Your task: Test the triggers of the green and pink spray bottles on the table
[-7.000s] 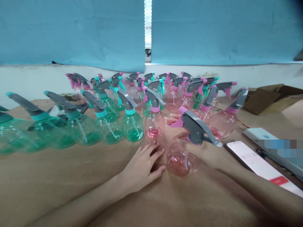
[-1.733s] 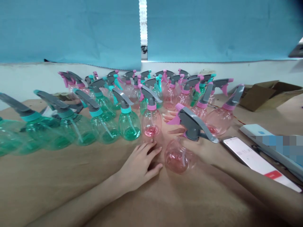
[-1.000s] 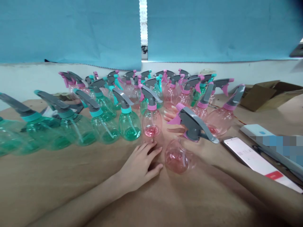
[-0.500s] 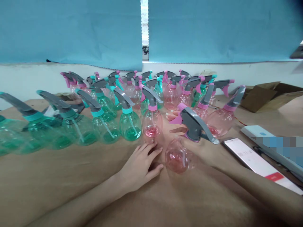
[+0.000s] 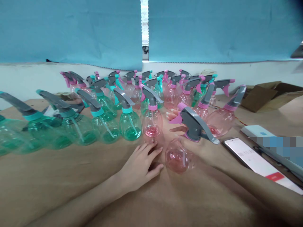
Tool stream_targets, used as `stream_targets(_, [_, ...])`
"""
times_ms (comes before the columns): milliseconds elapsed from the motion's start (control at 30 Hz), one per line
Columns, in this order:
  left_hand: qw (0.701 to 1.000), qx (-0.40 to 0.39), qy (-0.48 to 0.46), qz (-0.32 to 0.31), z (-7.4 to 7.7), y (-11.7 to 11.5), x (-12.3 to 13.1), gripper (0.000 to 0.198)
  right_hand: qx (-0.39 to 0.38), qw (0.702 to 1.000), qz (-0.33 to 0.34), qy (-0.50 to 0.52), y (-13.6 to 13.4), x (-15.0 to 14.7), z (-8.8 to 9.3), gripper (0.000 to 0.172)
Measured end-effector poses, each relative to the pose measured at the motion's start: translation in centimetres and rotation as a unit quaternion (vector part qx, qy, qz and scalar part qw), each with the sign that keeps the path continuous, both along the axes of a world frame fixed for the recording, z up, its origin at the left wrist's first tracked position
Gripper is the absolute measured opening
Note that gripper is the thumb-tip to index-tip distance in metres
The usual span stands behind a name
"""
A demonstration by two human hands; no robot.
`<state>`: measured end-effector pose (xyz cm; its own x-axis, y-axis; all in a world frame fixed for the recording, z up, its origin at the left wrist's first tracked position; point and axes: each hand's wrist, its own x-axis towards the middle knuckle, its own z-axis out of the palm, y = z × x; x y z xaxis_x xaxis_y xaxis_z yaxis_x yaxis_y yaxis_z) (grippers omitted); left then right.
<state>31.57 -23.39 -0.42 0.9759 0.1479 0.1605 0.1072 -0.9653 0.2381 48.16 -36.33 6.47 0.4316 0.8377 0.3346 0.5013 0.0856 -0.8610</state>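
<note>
My left hand (image 5: 142,164) rests flat on the tabletop with its fingers spread and nothing in it. Its fingertips lie just in front of a pink spray bottle (image 5: 152,123) that has a grey head and a little liquid inside. A nearer pink spray bottle (image 5: 178,157) stands between my hands, leaning in the wide view. Behind it is my right hand (image 5: 174,127), partly covered by the bottle's grey head and pink trigger. The right fingers that show are stretched out and apart. Whether this hand touches the bottle is hard to see.
Green spray bottles (image 5: 130,127) form a row to the left. More pink spray bottles (image 5: 219,121) stand at the right, with a mixed group behind. A phone (image 5: 255,164), a white box (image 5: 257,130) and an open cardboard box (image 5: 265,96) lie on the right.
</note>
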Motion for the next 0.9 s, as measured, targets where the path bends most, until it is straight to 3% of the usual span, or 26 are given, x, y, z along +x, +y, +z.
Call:
stream_targets(167, [1.000, -0.002, 0.004, 0.004, 0.2, -0.1, 0.0, 0.047, 0.023, 1.000, 0.002, 0.006, 0.1, 0.2, -0.6, 0.015])
stream_targets(367, [1.000, 0.004, 0.007, -0.001, 0.2, -0.1, 0.0, 0.046, 0.018, 0.999, -0.037, 0.001, 0.0, 0.6, -1.7, 0.014])
stream_targets(900, [1.000, 0.008, 0.012, 0.001, 0.0, -0.1, 0.0, 0.048, -0.010, 0.999, -0.044, -0.010, 0.0, 0.3, -0.6, 0.013])
